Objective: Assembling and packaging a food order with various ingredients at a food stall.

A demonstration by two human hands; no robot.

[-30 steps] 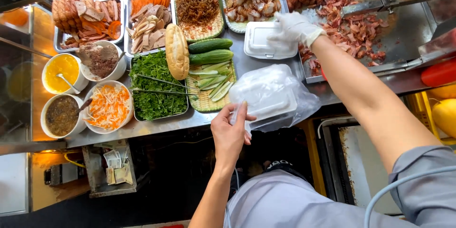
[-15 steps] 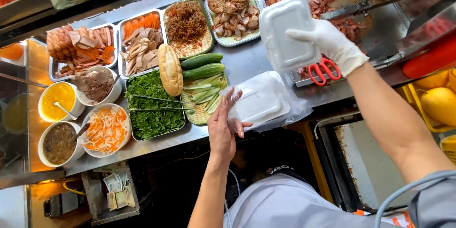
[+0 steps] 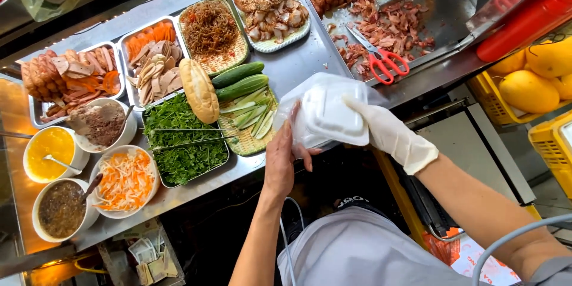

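My right hand [image 3: 390, 134], in a white glove, grips a white foam box [image 3: 330, 113] at its right side, over the front edge of the steel counter [image 3: 298, 62]. My bare left hand [image 3: 285, 156] holds the clear plastic bag [image 3: 292, 113] that wraps a stack of these boxes, just left of and below the held box. The box lies on top of the bagged stack. Left of my hands is a basket with cucumber slices [image 3: 250, 116] and two whole cucumbers [image 3: 238, 80].
A baguette [image 3: 199, 89] lies over a tray of green herbs [image 3: 179, 143]. Bowls of sauce, pâté and shredded carrot stand at the left. Trays of sliced meats line the back. Red-handled scissors [image 3: 384, 62] lie on the meat griddle. Yellow fruit [image 3: 530, 86] fills crates at right.
My right hand has brought the foam box down from over the griddle to the bagged stack at the counter's front. My left hand has stayed on the bag.
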